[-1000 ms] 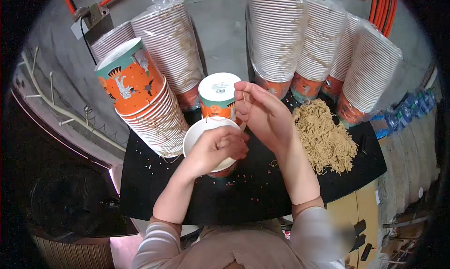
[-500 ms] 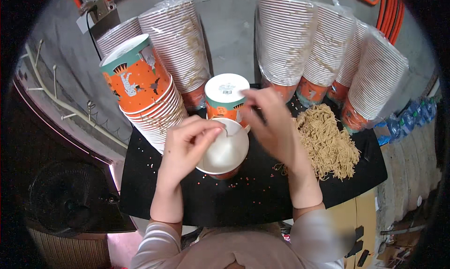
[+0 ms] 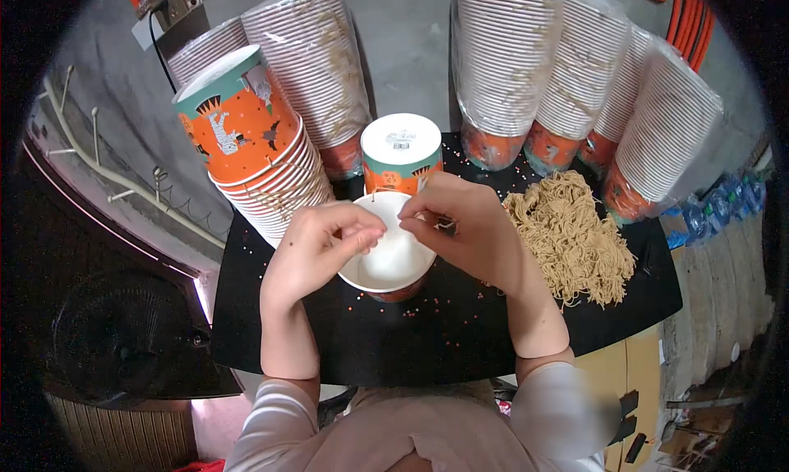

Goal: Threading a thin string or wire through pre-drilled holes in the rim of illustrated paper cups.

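Note:
A white-lined paper bucket [image 3: 390, 262] stands upright on the black table, its mouth toward me. Over that mouth my left hand [image 3: 316, 246] is closed in a pinch, thumb against fingertips. Facing it from the right, my right hand [image 3: 464, 225] is pinched too, its fingertips a little apart from the left ones. Both pinch a thin tan cord, mostly hidden by the fingers. Just behind the bucket, another paper bucket [image 3: 401, 147] sits upside down, orange and green with a white base. Right of my right hand lies a heap of tan cords [image 3: 571, 242].
At left leans a stack of orange paper buckets [image 3: 246, 143] with cords across their rims. Plastic-wrapped bucket stacks [image 3: 304, 61] stand at the back left, and more wrapped stacks [image 3: 505, 61] at the back right. Small pale and reddish bits dot the black table [image 3: 386, 349].
My right hand has moved left and inward, closer to my left hand over the bucket's mouth. The cord curve seen earlier at my left fingertips is now hardly visible.

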The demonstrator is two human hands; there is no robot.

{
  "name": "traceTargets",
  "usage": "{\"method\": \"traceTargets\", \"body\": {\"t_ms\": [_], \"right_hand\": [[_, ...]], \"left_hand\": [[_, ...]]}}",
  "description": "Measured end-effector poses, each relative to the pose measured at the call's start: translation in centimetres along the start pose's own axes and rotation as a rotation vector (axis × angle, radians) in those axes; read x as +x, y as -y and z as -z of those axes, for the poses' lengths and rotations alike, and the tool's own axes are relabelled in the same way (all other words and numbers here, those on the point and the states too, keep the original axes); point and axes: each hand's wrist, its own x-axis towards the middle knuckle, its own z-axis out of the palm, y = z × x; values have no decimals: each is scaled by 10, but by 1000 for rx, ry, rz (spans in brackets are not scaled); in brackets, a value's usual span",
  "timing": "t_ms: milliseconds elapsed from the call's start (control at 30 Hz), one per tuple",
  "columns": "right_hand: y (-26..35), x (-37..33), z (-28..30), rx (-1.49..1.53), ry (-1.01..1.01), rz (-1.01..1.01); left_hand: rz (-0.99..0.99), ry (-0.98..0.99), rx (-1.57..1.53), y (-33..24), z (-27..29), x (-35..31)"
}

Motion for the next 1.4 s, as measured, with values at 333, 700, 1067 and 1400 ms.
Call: {"method": "traceTargets", "body": {"t_ms": [333,700,1067,1400], "right_hand": [[1,4,19,-61,-21,-17],[5,6,10,-60,11,47],[8,8,8,-152,67,105],[22,6,20,-182,20,105]], "left_hand": [[-119,439,326,15,-14,5],[66,66,-322,1,-21,8],[-58,80,-49,8,-5,1],[-140,514,375,20,-13,4]]}}
